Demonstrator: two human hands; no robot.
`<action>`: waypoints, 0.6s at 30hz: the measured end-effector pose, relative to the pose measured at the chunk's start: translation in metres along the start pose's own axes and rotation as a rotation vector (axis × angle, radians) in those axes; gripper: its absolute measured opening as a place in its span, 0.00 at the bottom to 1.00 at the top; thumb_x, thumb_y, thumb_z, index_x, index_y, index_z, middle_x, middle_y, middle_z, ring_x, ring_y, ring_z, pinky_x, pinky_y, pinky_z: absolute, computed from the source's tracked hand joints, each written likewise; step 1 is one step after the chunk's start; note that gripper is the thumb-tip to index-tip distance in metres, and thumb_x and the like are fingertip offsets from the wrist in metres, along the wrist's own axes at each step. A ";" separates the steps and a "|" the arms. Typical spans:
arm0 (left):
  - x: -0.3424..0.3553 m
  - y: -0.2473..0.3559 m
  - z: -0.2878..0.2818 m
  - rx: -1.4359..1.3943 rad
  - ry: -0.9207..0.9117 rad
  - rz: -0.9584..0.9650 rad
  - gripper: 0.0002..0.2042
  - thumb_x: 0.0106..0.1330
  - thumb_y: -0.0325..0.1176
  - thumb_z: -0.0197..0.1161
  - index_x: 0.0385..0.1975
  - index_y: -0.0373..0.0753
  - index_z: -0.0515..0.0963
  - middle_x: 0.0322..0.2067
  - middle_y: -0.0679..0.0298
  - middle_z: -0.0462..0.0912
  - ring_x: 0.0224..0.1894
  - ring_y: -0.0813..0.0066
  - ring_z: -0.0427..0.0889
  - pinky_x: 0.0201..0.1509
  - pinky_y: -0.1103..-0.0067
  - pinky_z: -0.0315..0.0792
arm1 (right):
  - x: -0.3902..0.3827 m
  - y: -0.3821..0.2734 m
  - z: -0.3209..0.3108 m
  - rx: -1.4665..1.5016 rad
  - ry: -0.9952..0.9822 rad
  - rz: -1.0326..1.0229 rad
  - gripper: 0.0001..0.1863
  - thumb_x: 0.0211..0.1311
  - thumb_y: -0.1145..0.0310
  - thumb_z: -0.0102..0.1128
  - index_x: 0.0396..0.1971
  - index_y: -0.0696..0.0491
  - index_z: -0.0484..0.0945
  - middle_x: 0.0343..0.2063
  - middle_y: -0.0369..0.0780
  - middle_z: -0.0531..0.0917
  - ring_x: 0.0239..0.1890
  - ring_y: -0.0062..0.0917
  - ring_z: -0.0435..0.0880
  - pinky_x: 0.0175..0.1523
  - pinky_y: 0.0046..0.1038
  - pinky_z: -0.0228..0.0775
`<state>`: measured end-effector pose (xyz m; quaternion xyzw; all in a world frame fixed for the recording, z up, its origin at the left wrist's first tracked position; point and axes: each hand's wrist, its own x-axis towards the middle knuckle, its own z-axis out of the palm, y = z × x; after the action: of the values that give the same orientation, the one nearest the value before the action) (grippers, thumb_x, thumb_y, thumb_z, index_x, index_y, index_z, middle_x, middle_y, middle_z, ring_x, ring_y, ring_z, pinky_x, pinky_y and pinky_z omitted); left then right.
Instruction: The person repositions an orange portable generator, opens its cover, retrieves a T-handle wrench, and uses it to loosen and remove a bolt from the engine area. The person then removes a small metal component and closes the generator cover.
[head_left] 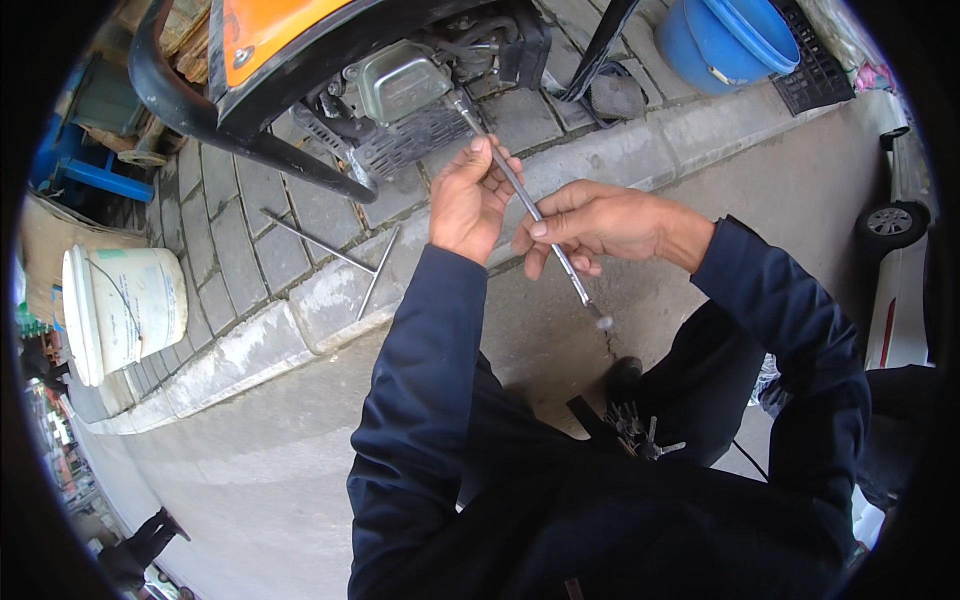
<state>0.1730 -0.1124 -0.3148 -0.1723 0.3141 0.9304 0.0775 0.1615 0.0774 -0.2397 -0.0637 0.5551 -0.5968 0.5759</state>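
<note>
Head view: we see a long metal rod [517,188] just off centre towards one o'clock, slanting from eleven to five o'clock. Our left hand [466,205] curls its thumb and fingers around the upper part; our right hand [595,228] pinches lower down between thumb and bent fingers. Near the rod's top, where we cannot tell whether it touches, is an orange-panelled machine [275,30] at eleven. A T-shaped tool [325,247] lies towards ten, a white bucket [140,305] at nine, a blue bucket [705,50] between one and two.
</note>
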 end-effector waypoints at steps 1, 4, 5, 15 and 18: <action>-0.001 0.001 0.001 -0.021 -0.008 0.003 0.08 0.75 0.35 0.59 0.43 0.37 0.79 0.36 0.64 0.82 0.38 0.70 0.83 0.44 0.73 0.78 | -0.001 -0.001 -0.003 0.053 -0.068 -0.006 0.16 0.73 0.60 0.58 0.41 0.61 0.80 0.30 0.46 0.86 0.20 0.16 0.76 0.21 0.19 0.67; -0.003 0.006 0.003 -0.086 -0.031 -0.008 0.10 0.76 0.36 0.57 0.46 0.37 0.79 0.38 0.64 0.83 0.40 0.71 0.83 0.44 0.72 0.78 | 0.002 -0.003 -0.004 0.220 -0.207 -0.048 0.17 0.73 0.59 0.59 0.42 0.62 0.81 0.30 0.48 0.86 0.20 0.18 0.80 0.22 0.19 0.73; -0.004 0.009 0.003 -0.080 -0.057 -0.007 0.10 0.76 0.36 0.57 0.46 0.37 0.79 0.38 0.64 0.83 0.40 0.71 0.83 0.44 0.72 0.78 | 0.005 -0.002 -0.003 0.258 -0.227 -0.060 0.18 0.72 0.59 0.59 0.42 0.62 0.81 0.30 0.48 0.86 0.19 0.18 0.81 0.23 0.19 0.75; -0.005 0.033 0.003 0.192 0.101 -0.077 0.12 0.70 0.39 0.66 0.43 0.36 0.80 0.35 0.66 0.83 0.35 0.74 0.81 0.43 0.78 0.75 | 0.013 0.010 0.015 0.178 -0.032 -0.135 0.19 0.67 0.58 0.67 0.31 0.62 0.80 0.22 0.47 0.85 0.11 0.20 0.79 0.14 0.19 0.70; -0.005 0.038 0.004 0.251 0.016 -0.035 0.10 0.72 0.35 0.62 0.45 0.35 0.80 0.35 0.64 0.83 0.35 0.72 0.82 0.44 0.76 0.76 | 0.014 0.009 0.010 0.109 -0.046 -0.134 0.20 0.67 0.56 0.67 0.30 0.61 0.80 0.22 0.46 0.84 0.11 0.19 0.78 0.12 0.17 0.65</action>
<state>0.1668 -0.1406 -0.2888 -0.1742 0.4257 0.8809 0.1121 0.1697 0.0638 -0.2503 -0.0830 0.5029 -0.6616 0.5499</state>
